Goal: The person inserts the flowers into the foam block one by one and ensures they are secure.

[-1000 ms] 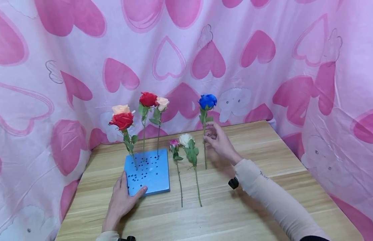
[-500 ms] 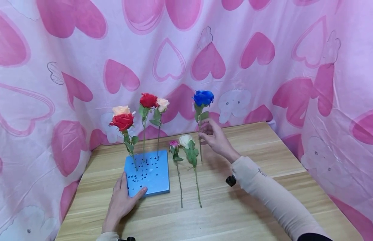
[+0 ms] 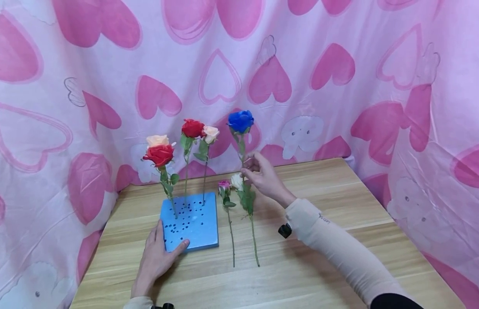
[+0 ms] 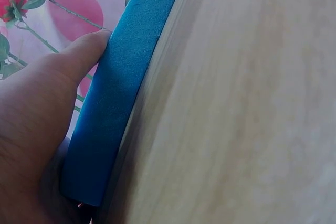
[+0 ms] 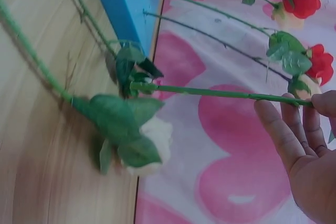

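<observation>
I had the blue rose (image 3: 241, 121) pinched by its stem (image 5: 205, 92) between the thumb and fingertips of my right hand (image 3: 264, 178), bloom up, above the table (image 3: 301, 274) and right of the blue block (image 3: 202, 231). My left hand (image 3: 156, 259) gripped the block's near left corner, a sound way, I judged, to steady it. The stem's free end hung near the white rose (image 3: 237, 181) and the purple rose (image 3: 224, 184); I couldn't fairly tell whether it touched their leaves. Doing this well called for a light but sure pinch, the stem upright, and enough lift to clear both flowers. Over the holes (image 3: 188, 222), a slow, straight push would serve better than a slanted one, leaving the standing pale rose (image 3: 211, 134) some room.
</observation>
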### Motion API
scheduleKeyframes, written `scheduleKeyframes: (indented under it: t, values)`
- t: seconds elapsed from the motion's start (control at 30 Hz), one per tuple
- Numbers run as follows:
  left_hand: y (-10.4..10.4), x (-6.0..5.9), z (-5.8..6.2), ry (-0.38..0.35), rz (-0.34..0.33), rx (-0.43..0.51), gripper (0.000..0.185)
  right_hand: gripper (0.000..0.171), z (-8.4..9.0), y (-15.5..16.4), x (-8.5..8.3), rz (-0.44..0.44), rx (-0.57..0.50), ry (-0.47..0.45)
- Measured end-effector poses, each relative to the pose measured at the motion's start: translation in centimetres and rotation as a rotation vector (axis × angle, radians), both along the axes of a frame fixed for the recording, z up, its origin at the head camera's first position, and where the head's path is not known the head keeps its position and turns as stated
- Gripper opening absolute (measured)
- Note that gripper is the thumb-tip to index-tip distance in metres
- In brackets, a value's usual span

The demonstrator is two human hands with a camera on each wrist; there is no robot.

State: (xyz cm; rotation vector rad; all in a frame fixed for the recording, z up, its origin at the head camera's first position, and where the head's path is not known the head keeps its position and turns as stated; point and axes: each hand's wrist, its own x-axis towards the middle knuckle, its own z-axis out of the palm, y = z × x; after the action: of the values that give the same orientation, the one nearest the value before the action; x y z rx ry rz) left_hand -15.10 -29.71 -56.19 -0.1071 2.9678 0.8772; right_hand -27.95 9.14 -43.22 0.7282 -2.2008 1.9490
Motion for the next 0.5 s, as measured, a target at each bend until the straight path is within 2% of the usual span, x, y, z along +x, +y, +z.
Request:
scheduleKeyframes:
  t: [0.2,0.5]
  values:
    - [0.0,0.0,0.2,-0.003,0.001,-0.009,0.139,0.028,0.2,-1.8,0.1,0.026,0.017,0.020]
    - [0.1,0.0,0.4,-0.014,0.009,-0.006,0.140,0.026,-0.3,-3.7,0.0,0.047,0.027,0.040]
